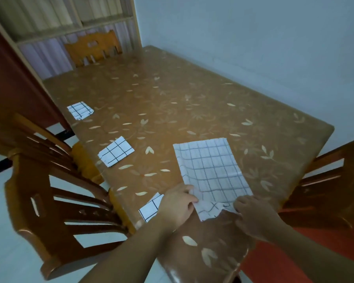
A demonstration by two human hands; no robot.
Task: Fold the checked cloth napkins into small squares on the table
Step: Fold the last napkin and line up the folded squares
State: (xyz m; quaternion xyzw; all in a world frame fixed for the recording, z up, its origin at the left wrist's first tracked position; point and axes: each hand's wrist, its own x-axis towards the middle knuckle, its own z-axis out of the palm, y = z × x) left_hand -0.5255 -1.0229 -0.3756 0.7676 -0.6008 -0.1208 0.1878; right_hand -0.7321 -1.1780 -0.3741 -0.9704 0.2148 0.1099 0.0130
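Napkin in hand: While three others already lie folded, the open napkin (212, 167) is spread flat near the table's near right corner, white with a thin dark check. Its near edge is lifted and crumpled; the rest lies smooth.
Long axis: It runs away from the person, from the hands toward the far side of the table, tilted slightly left.
Left hand (177, 205): Fingers curled, pinching the near left corner of the open napkin. The hand partly covers the nearest folded square.
Right hand (251, 214): Fingers curled round the near right corner, where the cloth is bunched and raised off the table.
Key relation: Both hands hold the near short edge and all the loose cloth lies beyond them. My judgement is that the next fold means carrying this edge forward, away from the body, to meet the far edge. Neither hand is plainly nearer; they sit at about the same depth, one on each corner.
Folded squares: The nearest folded square (150, 209) is just left of the left hand. The middle folded square (116, 152) lies further along the left edge, and the far folded square (80, 110) beyond that, well apart.
Progress: Three seem done; this looks like the fourth, at its first fold.
Table (172, 103): Brown glossy cover with a pale leaf pattern.
Surroundings: A wooden chair (55, 203) stands at the left side, and another chair (94, 49) at the far end.
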